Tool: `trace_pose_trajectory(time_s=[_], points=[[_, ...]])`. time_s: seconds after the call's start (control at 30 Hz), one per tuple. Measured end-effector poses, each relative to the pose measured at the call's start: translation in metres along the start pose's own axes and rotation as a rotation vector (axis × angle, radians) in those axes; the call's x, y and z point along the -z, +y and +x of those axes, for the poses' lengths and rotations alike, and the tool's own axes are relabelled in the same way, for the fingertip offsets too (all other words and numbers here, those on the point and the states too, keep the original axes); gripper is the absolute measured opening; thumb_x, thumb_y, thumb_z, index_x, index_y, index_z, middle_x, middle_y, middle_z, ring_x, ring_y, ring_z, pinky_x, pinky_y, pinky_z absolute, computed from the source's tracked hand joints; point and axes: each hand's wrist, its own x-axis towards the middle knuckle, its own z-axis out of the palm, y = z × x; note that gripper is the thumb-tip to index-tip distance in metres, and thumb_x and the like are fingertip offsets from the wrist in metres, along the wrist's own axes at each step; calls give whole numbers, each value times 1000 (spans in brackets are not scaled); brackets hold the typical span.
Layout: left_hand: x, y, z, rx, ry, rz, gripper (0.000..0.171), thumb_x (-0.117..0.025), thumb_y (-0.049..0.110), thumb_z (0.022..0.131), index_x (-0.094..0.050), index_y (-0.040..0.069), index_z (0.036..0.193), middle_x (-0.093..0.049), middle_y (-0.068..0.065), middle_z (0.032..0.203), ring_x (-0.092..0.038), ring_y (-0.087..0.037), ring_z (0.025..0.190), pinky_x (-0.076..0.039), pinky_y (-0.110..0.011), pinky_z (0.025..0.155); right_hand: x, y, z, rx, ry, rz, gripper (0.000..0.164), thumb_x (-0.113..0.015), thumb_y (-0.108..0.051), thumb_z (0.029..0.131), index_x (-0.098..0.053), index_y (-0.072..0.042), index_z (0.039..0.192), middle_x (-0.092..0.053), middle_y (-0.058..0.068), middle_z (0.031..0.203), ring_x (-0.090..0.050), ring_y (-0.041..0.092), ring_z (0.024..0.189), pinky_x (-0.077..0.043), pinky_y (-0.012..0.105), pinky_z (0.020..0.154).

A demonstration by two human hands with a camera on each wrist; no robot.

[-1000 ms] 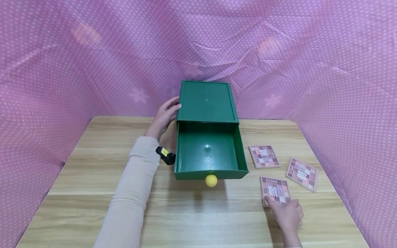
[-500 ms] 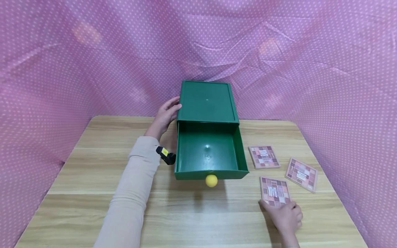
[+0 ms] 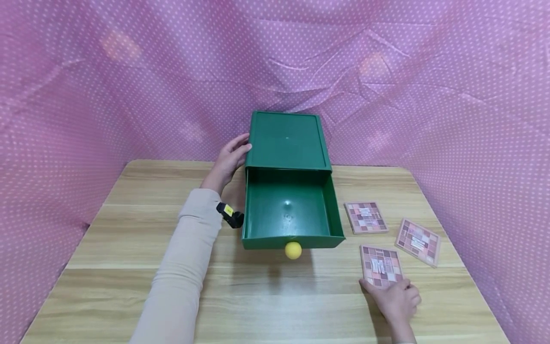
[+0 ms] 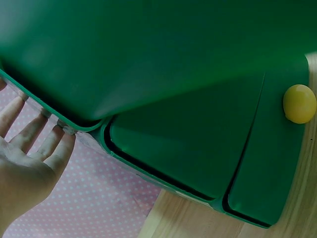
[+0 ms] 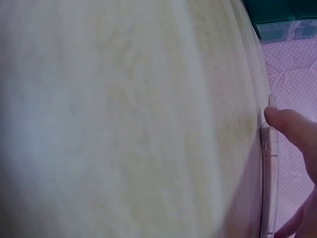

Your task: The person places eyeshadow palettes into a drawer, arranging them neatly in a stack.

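Observation:
A green drawer box [image 3: 288, 141] stands at the back middle, its drawer [image 3: 289, 210] pulled out and bare inside. On the drawer front sits a round yellow knob [image 3: 293, 250]. My left hand [image 3: 227, 162] rests its extended fingertips against the box's left side; the left wrist view shows those fingers [image 4: 59, 144] along the edge. At the right front, my right hand [image 3: 396, 302] holds the near end of an eyeshadow palette [image 3: 380, 265], thumb at one corner and fingers at the other. In the right wrist view this palette [image 5: 269, 183] appears edge-on under the thumb.
Two similar palettes lie farther back on the right, one near the drawer [image 3: 366, 217] and one toward the table's right edge [image 3: 418, 242]. Pink dotted cloth [image 3: 172, 86] surrounds the wooden table [image 3: 142, 239] at the back and sides.
My right thumb has slid from the palette's top out to its near left corner, and the hand has shifted slightly toward me. The left hand, drawer and palettes have stayed still.

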Motion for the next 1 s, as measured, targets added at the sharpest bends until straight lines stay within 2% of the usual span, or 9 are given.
trace_pose_trajectory(time_s=[0.27,0.6,0.83,1.0], points=[[0,1,0,-9,-14,4,45,-54,17,86,-41,12,129,-39,-6,127,-42,-20,111,-38,-33,89,4,0,0,27,-5,30,118,-73,-58,48,-20,26,111,-20,40,98,-21,46,90,-33,50,65],[1,0,2,-7,-12,-12,45,-54,16,86,-41,12,129,-39,-6,127,-43,-21,110,-38,-35,89,9,-2,5,26,17,83,118,-76,-51,50,-17,23,120,-19,43,112,-21,50,100,-33,58,75],[2,-1,4,-8,-14,-11,45,-54,16,86,-41,12,129,-40,-6,127,-43,-21,110,-38,-34,89,15,-8,6,85,40,104,115,-77,-49,51,-19,21,121,-21,42,115,-22,51,103,-29,58,81],[2,-1,2,-1,-10,-17,45,-54,16,86,-41,12,129,-40,-7,127,-43,-21,110,-39,-32,88,24,-17,8,150,59,116,109,-78,-42,52,-21,20,121,-25,41,115,-22,51,105,-24,57,86]])
